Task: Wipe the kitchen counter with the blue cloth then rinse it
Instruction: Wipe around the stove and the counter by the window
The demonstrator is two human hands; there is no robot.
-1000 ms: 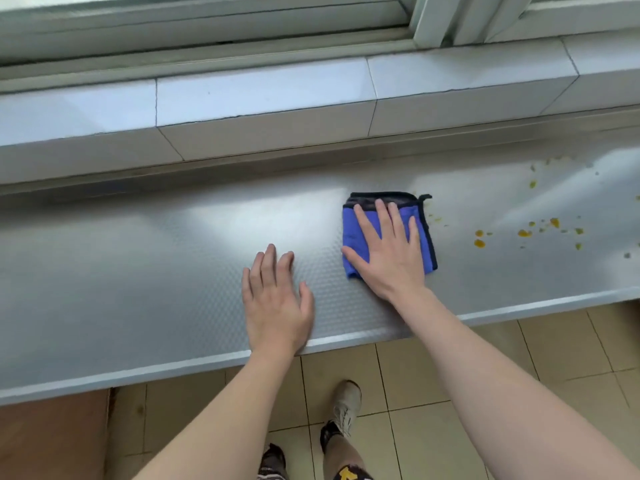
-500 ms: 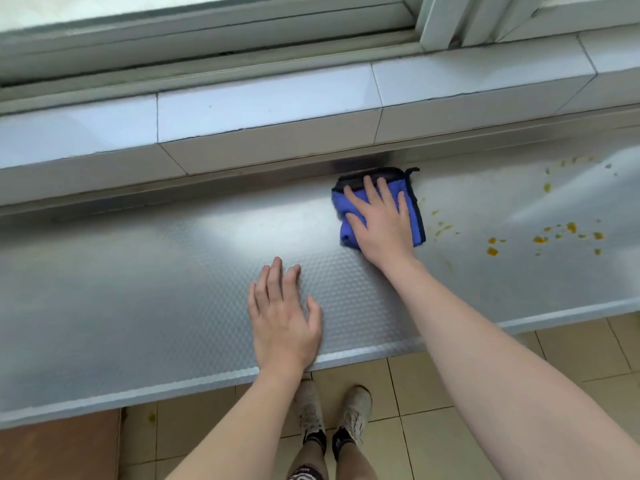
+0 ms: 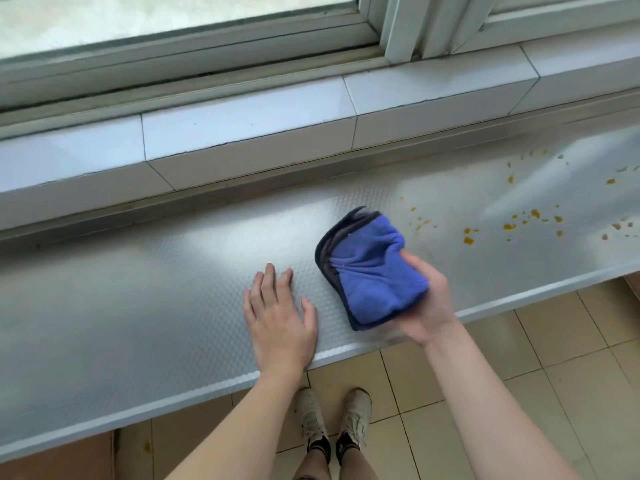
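The folded blue cloth (image 3: 370, 271) with a dark edge is lifted off the steel counter (image 3: 145, 282) and turned up, its folds facing me. My right hand (image 3: 427, 299) grips it from the right side, thumb on top, near the counter's front edge. My left hand (image 3: 277, 313) lies flat on the counter just left of the cloth, fingers spread, holding nothing. Orange-yellow spatters (image 3: 519, 223) dot the counter to the right of the cloth.
A white tiled sill (image 3: 249, 116) and a window frame (image 3: 398, 26) run along the back of the counter. Below the front edge lie beige floor tiles (image 3: 561, 341) and my shoes (image 3: 332, 420). A brown surface (image 3: 55, 459) shows at the bottom left.
My right hand pushed the cloth flat towards the back wall, then pulled it back to the front edge and picked it up, turning it over. The left hand stayed flat on the counter.
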